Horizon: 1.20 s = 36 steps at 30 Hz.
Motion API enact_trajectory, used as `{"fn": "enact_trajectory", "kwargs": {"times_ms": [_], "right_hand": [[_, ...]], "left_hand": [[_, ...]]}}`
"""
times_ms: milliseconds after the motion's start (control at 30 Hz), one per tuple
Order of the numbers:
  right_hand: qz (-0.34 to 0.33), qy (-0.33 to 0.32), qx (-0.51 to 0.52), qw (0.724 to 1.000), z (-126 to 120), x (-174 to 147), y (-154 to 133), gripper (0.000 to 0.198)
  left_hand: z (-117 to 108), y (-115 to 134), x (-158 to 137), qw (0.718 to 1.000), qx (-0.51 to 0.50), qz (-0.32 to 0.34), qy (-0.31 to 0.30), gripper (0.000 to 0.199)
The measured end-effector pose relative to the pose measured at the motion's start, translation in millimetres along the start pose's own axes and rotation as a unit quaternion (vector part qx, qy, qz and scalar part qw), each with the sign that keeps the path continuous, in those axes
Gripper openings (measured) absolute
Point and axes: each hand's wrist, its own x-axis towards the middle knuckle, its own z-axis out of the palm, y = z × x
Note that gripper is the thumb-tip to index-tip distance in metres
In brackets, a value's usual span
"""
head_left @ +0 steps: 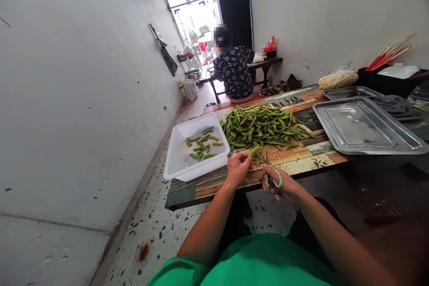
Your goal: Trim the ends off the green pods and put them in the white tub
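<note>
Here, left hand [238, 167] pinches pod [254, 151], right hand [288, 182] grips scissors [267, 161]; tabletop lettering [286, 102] seems unclear.

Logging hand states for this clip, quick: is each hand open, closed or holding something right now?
Left hand: closed, holding a green pod.
Right hand: closed, holding scissors.

seated person [236, 73] — back turned | checkered cloth [168, 58] — on wall [73, 89] | metal tray [365, 127] | sticks [385, 57]
</note>
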Motion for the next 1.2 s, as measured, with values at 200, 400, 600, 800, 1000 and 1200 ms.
{"fn": "enact_trajectory", "kwargs": {"times_ms": [200,400,600,800,1000,1200], "right_hand": [[-0.018,-0.001,0.01,1.0,-2.4,0.9,-2.1,0.062],[-0.028,0.035,-0.004,0.999,1.6,4.2,-1.1,0.063],[-0.016,0.066,-0.024,0.997,1.4,7.3,8.0,0.06],[-0.037,0.043,0.02,0.998,1.3,4.3,9.0,0.071],[-0.047,0.013,-0.002,0.999,7.0,-5.1,10.6,0.078],[-0.068,-0.007,-0.059,0.996,1.0,-5.7,13.0,0.07]], "left_hand": [[-0.9,1.4,-13.2,0.992,-0.096,-0.053,-0.064,0.008],[-4.0,9.8,-16.8,0.989,-0.115,-0.053,-0.081,0.013],[-3.7,7.5,-12.6,0.984,-0.131,-0.075,-0.092,0.015],[-1.6,11.4,-13.3,0.967,-0.206,-0.118,-0.095,0.021],[5.6,11.7,-14.6,0.961,-0.265,-0.043,-0.072,0.043],[9.7,10.9,-12.9,0.961,-0.255,-0.055,-0.092,0.047]]}}
